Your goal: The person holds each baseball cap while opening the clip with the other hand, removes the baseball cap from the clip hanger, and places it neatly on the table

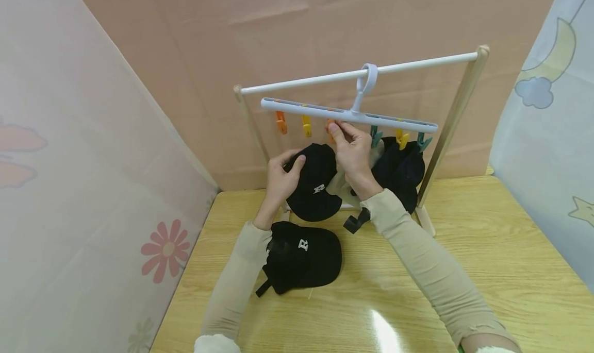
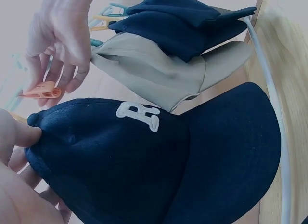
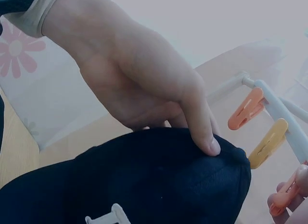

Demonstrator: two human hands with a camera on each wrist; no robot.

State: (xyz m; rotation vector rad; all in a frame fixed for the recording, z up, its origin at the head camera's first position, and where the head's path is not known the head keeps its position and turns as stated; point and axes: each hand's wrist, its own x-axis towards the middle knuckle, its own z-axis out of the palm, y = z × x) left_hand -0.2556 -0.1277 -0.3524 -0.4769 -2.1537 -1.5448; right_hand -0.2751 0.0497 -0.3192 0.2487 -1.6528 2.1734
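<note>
My left hand (image 1: 282, 177) grips a black baseball cap (image 1: 312, 193) with a white R, thumb on the near face by its crown. The brim of this cap points down in the head view. My right hand (image 1: 353, 149) pinches an orange clothespin (image 2: 44, 91) on the pale clip hanger (image 1: 315, 110), just above the crown of the cap. To the right, black caps (image 1: 402, 170) and a beige cap (image 2: 149, 65) hang from clips, the beige one partly behind my right hand. Another black cap (image 1: 306, 260) with an R lies on the table below my left forearm.
The hanger hooks over the white rail (image 1: 427, 63) of a wooden-legged rack (image 1: 457, 118). A free orange clip (image 1: 281, 123) and a yellow clip (image 1: 307, 127) hang at its left end. The wooden table (image 1: 501, 260) carries the rack; printed cloth walls stand on both sides.
</note>
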